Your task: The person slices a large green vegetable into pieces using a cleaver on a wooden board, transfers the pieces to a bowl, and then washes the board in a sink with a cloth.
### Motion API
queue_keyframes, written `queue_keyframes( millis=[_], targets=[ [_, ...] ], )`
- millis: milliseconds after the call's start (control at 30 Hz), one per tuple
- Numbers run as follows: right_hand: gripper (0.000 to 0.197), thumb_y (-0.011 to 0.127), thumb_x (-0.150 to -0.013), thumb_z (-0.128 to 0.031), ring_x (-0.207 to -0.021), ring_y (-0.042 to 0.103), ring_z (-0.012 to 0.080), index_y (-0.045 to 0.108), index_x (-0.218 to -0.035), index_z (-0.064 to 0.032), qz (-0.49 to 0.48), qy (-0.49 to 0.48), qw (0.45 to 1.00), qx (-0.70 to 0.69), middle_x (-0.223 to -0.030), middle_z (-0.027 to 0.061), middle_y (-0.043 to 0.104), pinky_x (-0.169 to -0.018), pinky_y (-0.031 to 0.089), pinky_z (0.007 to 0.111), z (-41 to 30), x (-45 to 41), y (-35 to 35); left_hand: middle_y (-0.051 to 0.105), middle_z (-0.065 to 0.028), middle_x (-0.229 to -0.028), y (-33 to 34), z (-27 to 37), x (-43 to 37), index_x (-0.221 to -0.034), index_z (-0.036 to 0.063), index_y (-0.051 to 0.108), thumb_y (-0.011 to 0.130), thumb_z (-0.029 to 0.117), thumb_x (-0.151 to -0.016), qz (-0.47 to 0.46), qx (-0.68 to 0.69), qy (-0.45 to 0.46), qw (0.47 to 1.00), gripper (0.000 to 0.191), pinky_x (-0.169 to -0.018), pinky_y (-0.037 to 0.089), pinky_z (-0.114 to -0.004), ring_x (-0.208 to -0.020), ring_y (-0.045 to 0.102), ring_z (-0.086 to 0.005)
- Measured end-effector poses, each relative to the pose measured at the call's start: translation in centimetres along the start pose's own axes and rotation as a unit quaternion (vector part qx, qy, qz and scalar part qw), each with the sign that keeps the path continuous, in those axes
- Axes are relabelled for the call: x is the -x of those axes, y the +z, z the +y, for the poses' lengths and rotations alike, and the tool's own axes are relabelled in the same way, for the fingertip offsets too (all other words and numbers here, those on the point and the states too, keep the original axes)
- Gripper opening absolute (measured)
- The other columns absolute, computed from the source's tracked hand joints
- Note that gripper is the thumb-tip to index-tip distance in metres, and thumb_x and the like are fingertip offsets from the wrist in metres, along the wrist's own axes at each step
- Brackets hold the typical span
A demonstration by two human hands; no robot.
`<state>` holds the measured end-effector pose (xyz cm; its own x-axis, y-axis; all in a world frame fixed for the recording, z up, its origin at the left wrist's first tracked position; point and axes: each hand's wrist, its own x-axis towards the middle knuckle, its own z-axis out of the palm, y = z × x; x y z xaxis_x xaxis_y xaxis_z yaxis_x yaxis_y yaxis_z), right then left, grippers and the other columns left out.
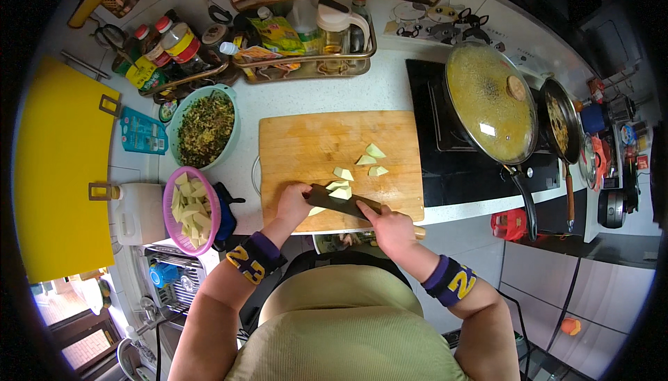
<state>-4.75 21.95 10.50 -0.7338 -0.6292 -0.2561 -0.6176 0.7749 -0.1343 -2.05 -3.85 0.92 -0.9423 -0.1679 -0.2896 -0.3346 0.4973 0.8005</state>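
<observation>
A wooden cutting board [308, 146] lies on the counter before me. My right hand [392, 227] grips a cleaver [347, 206] by its pale wooden handle, index finger along the blade. At the other end of the blade, my left hand [295, 203] has its fingertips at the tip; whether they also pinch something is hidden. Pale green vegetable chunks [341, 192] rest against the blade's far side, and several more lie farther up the board. One pale slice [316, 211] shows on the near side of the blade.
Left of the board are a pink basket [168, 209] of cut chunks and a green bowl [236, 120] of chopped filling. On the right, a glass-lidded pan [490, 104] and a smaller frying pan [575, 135] occupy the cooktop. Bottles and an oil jug [334, 31] line the back.
</observation>
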Motion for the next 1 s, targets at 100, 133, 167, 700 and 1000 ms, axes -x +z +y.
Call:
queue_keyframes(
  millis=[100,133,167,700,1000],
  targets=[
    [0.059,0.051,-0.084,-0.008,-0.068,0.067,0.0282,0.046,-0.141,-0.0238,-0.033,0.019,0.999,-0.02,-0.08,0.0119,0.064,-0.059,0.054,0.039,0.4,-1.1,0.3,0.071,-0.0149,-0.083,0.0,0.6,0.2,-0.093,-0.0004,0.07,0.078,0.018,-0.074,-0.006,0.018,-0.007,1.0,0.027,-0.069,0.053,-0.032,-0.076,0.069,-0.0248],
    [0.056,0.05,-0.086,-0.009,-0.069,0.067,0.029,0.047,-0.14,-0.0238,-0.037,0.023,0.998,-0.045,-0.079,0.0119,0.065,-0.06,0.053,0.04,0.5,-1.3,0.1,0.071,-0.0144,-0.083,0.0,0.5,0.4,-0.092,0.0003,0.07,0.078,0.02,-0.073,-0.01,0.064,-0.017,0.998,0.029,-0.068,0.053,-0.032,-0.076,0.069,-0.0243],
    [0.054,0.05,-0.087,-0.011,-0.069,0.067,0.0298,0.048,-0.139,-0.0238,-0.041,0.027,0.996,-0.07,-0.078,0.0119,0.065,-0.061,0.053,0.041,0.7,-1.3,0.0,0.071,-0.0144,-0.083,-0.1,0.3,0.8,-0.092,0.0003,0.07,0.078,0.02,-0.073,-0.008,0.064,-0.017,0.998,0.029,-0.068,0.053,-0.032,-0.076,0.069,-0.0243],
    [0.056,0.052,-0.085,-0.012,-0.069,0.066,0.0357,0.047,-0.14,-0.0242,-0.039,0.046,0.991,-0.116,-0.089,0.0184,0.067,-0.063,0.054,0.045,0.0,4.5,-0.7,0.071,-0.0118,-0.072,3.5,3.0,2.0,-0.09,-0.0039,0.069,0.07,0.016,-0.083,-0.143,0.109,-0.143,0.973,0.021,-0.055,0.055,-0.027,-0.064,0.071,-0.0177],
    [0.061,0.05,-0.083,-0.006,-0.079,0.069,0.0333,0.043,-0.142,-0.0203,-0.092,0.081,0.988,-0.09,-0.094,0.0178,0.068,-0.066,0.055,0.043,-1.5,2.6,-0.6,0.07,-0.0143,-0.072,4.1,2.3,2.3,-0.085,-0.0084,0.065,0.069,0.016,-0.085,-0.135,0.228,-0.152,0.952,0.025,-0.05,0.055,-0.027,-0.061,0.07,-0.0162]
  ],
)
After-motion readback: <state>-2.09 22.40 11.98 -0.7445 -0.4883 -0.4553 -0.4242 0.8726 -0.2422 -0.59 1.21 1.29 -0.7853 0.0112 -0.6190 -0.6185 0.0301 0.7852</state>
